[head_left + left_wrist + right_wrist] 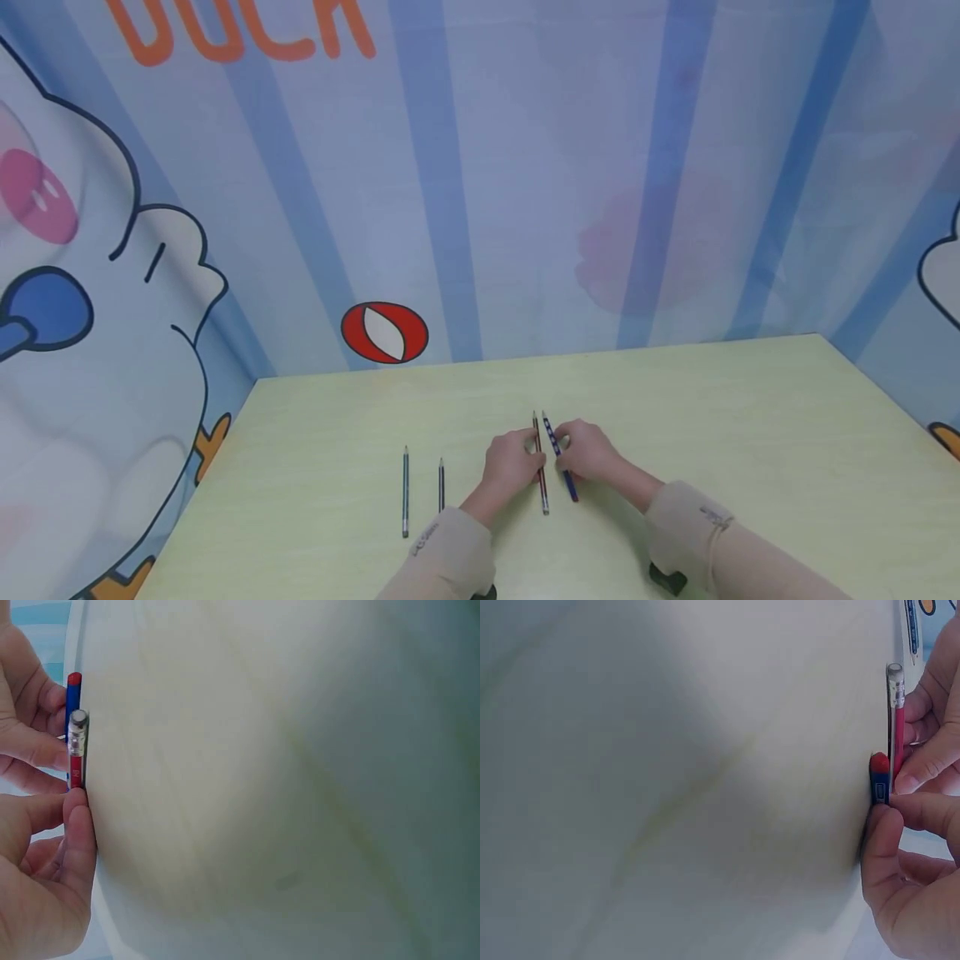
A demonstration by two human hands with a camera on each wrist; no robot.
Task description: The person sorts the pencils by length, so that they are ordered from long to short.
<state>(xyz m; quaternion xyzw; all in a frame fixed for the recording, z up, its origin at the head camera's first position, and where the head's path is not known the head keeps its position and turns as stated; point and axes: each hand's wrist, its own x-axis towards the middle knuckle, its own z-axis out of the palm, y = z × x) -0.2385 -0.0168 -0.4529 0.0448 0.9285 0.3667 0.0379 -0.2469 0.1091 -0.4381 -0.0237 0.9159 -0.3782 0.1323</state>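
A red pencil (542, 487) with a silver ferrule and eraser end is pinched between the thumb and fingers of my left hand (512, 461). Close beside it on the right, my right hand (588, 451) pinches a blue patterned pencil (572, 485) with a red end. Both pencils point away from me, the blue one slanting, their tips close together. In the left wrist view the red pencil's silver end (77, 739) shows in front of the blue pencil (73, 695). The right wrist view shows the blue pencil's red end (880, 763) near my fingertips.
To the left on the pale table (330, 433) lie a teal pencil (406, 492) and a dark pencil (441, 483), roughly parallel; the left sleeve covers the dark one's near end. A striped cartoon backdrop (525, 167) rises behind the table's far edge.
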